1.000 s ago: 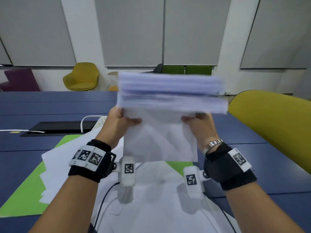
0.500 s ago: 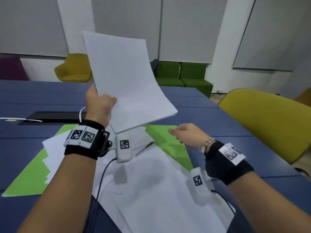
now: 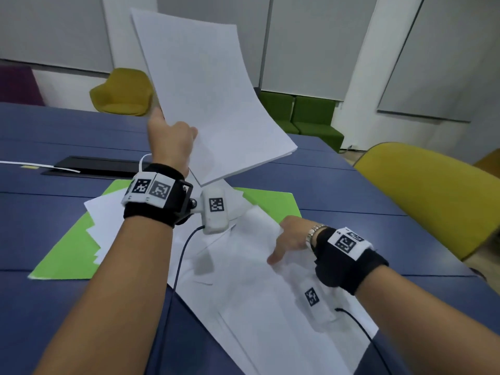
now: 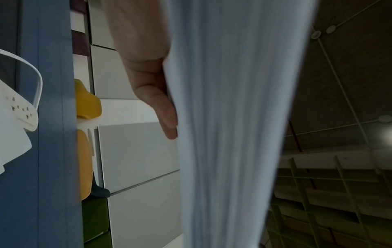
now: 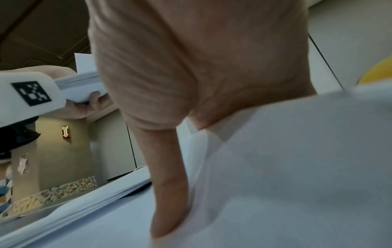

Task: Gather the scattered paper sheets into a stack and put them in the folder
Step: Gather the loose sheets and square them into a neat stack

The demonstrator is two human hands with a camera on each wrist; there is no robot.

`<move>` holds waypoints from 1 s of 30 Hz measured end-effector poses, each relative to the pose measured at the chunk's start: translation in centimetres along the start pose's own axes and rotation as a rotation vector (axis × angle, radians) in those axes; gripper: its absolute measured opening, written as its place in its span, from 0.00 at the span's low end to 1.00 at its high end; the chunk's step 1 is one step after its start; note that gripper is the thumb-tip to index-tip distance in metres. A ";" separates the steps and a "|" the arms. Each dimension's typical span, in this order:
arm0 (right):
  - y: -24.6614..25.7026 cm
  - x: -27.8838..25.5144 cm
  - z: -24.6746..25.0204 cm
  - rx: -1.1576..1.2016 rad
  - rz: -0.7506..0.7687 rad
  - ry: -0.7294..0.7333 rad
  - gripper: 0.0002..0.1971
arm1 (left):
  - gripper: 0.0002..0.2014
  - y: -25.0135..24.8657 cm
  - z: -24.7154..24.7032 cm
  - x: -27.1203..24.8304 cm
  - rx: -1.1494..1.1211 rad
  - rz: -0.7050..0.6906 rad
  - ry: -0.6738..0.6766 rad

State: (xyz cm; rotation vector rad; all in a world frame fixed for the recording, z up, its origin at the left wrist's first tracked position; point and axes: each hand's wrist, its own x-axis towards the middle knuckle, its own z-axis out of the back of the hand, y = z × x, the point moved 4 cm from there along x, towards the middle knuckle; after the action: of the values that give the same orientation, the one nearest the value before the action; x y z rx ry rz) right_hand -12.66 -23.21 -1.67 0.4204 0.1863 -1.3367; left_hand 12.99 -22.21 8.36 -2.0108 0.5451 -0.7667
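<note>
My left hand [image 3: 173, 142] grips a thick stack of white paper [image 3: 211, 98] by its lower corner and holds it tilted in the air above the table. In the left wrist view the thumb [image 4: 161, 104] presses on the stack's edge [image 4: 229, 117]. An open green folder [image 3: 67, 247] lies on the blue table [image 3: 351, 190] under loose white sheets [image 3: 257, 307]. My right hand [image 3: 290, 239] is low on those sheets. A sheet [image 5: 297, 167] lies between its thumb [image 5: 167, 184] and its hidden fingers. More sheets [image 3: 105, 220] fan out over the folder's left half.
A yellow chair [image 3: 433, 196] stands close at the table's right edge. A black cable recess [image 3: 94, 166] is set in the table behind the folder, with a white power strip [image 4: 15, 107] beside it. Yellow and green seats stand by the far wall.
A second ago both hands held the stack upright. The right hand has let go and dropped to the loose sheets on the table. The left hand has raised the stack up and leftward.
</note>
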 end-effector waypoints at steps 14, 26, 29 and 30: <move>-4.4 1.4 4.5 0.111 -0.076 -0.281 0.03 | 0.24 0.5 -0.7 -0.5 0.053 -0.014 0.028; -14.4 1.7 10.3 0.784 -0.104 -0.923 0.04 | 0.23 2.5 0.6 1.0 0.246 -0.061 -0.035; -15.4 1.7 10.6 1.049 -0.079 -1.053 0.11 | 0.20 2.6 1.6 1.0 0.371 -0.108 -0.111; -15.4 1.8 10.8 1.127 -0.067 -1.096 0.12 | 0.20 2.5 1.8 0.8 0.400 -0.122 -0.128</move>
State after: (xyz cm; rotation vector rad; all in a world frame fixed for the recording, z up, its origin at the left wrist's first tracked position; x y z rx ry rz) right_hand -28.34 -31.74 4.56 0.5326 -1.5242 -1.4635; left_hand 14.62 -22.98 5.69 -1.7141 0.1770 -0.7468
